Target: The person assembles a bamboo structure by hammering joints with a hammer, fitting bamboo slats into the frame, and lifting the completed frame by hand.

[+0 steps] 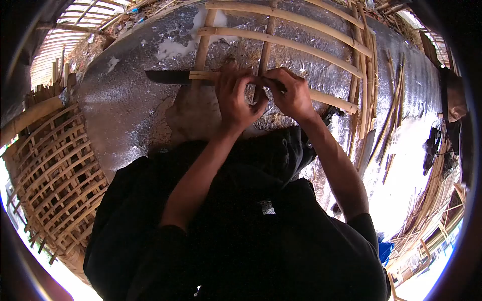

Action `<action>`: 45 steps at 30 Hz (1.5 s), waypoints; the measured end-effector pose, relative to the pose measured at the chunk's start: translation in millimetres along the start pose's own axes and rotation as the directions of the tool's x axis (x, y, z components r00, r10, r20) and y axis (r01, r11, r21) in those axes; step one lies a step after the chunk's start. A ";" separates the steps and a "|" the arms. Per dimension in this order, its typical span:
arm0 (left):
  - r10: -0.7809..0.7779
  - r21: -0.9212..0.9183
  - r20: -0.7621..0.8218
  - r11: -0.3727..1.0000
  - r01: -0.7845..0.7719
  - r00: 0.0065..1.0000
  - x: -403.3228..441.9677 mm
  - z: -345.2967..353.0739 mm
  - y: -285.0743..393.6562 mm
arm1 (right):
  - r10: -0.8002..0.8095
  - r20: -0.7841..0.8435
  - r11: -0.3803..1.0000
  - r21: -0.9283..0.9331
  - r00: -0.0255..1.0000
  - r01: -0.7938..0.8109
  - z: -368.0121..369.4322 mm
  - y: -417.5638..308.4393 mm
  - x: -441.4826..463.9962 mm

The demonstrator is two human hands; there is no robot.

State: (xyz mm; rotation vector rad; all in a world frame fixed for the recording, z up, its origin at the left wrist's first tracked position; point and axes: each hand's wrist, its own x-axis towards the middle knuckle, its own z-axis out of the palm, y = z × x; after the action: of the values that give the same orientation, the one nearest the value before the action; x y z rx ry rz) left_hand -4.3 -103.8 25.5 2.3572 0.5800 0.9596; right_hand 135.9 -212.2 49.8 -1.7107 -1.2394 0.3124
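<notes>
A frame of bamboo slats (281, 41) lies in front of me, its long pieces crossing shorter uprights. Both hands are at the nearest slat (329, 100), where it meets the middle upright (267, 45). My left hand (236, 100) is closed, thumb and forefinger curled into a loop. Beside it, my right hand (292, 94) pinches with bent fingers. Something small and dark sits between the fingertips; I cannot make out what. A dark knife blade (168, 76) points left from the slat's light left end (201, 75); its handle cannot be told apart.
A woven bamboo panel (55, 175) stands at the left. Loose bamboo strips (364, 75) lie right of the frame, with thin sticks (396, 100) farther right. Silvery sheeting (120, 100) covers the ground. A blue item (385, 252) shows at lower right.
</notes>
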 end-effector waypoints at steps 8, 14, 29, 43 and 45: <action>-0.109 -0.029 -0.065 0.994 0.107 0.992 -11.3 17.9 -0.8 | -0.015 0.009 1.000 0.022 1.000 0.015 0.2 -0.9 0.1; -0.131 0.001 -0.070 0.991 0.131 0.989 -7.5 13.6 5.7 | -0.022 -0.006 0.999 -0.035 1.000 0.022 -1.0 -5.5 2.7; -0.042 -0.003 -0.124 0.999 0.042 0.991 -13.1 23.1 -8.6 | 0.657 -0.288 0.573 -0.410 0.697 -0.710 -74.1 -10.6 -157.2; -0.022 -0.021 -0.159 1.000 0.019 0.987 -13.8 25.9 -10.2 | 0.459 0.126 0.878 -0.212 0.879 -0.428 -90.9 -93.7 -89.4; -0.014 0.000 -0.151 1.000 0.014 0.988 -13.3 24.8 -10.7 | 0.199 0.094 0.950 -0.264 0.975 -0.168 -75.2 -97.3 -61.3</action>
State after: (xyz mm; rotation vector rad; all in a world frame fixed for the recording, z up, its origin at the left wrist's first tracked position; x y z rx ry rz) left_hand 3.1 -110.6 -2.9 2.2913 0.6534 1.1391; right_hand 101.3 -302.9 147.0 -2.0616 -1.2500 0.3849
